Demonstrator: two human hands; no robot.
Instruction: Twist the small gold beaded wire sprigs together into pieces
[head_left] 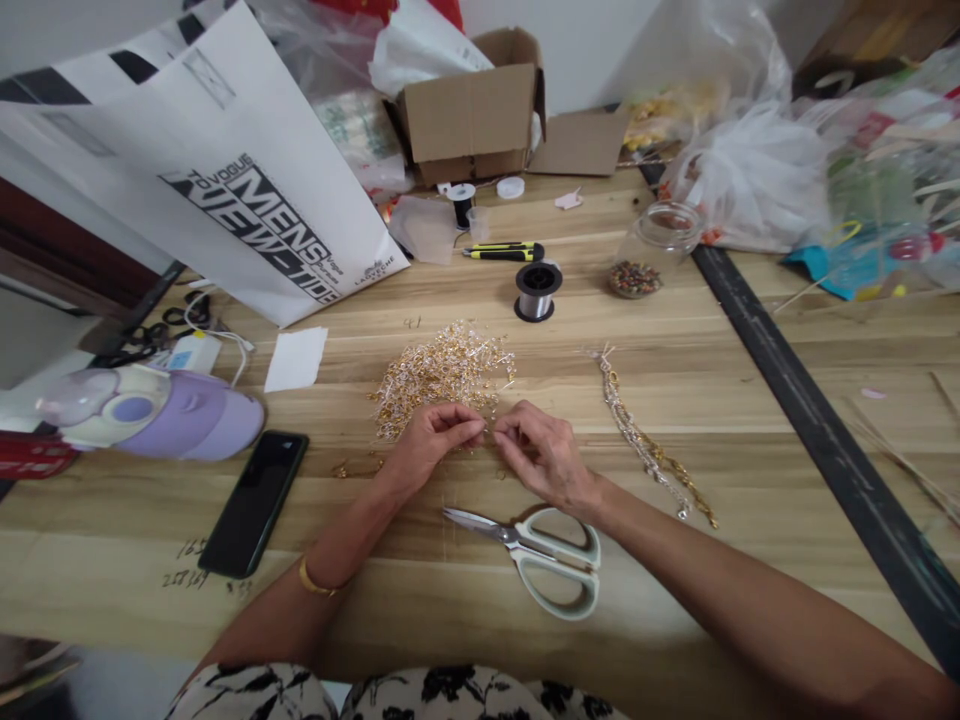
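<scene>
My left hand (442, 432) is closed in a pinch at the near edge of a pile of small gold and clear beads (442, 365). Close beside it, my right hand (541, 448) pinches too, fingertips almost meeting the left ones. What the fingertips hold is too small to make out. White-handled scissors (525, 550) lie just below the hands, blades pointing left. To the right rest strands of silver and gold beads or chain (645, 445), gathered at their top end. A spool of silvery wire (538, 292) stands beyond the pile.
A yellow-black utility knife (504, 251) and a glass jar of dark beads (637, 275) sit farther back. On the left are a phone (255, 505), a purple bottle (187, 415) and a large paper bag (225, 170). A cardboard box (472, 115) stands behind.
</scene>
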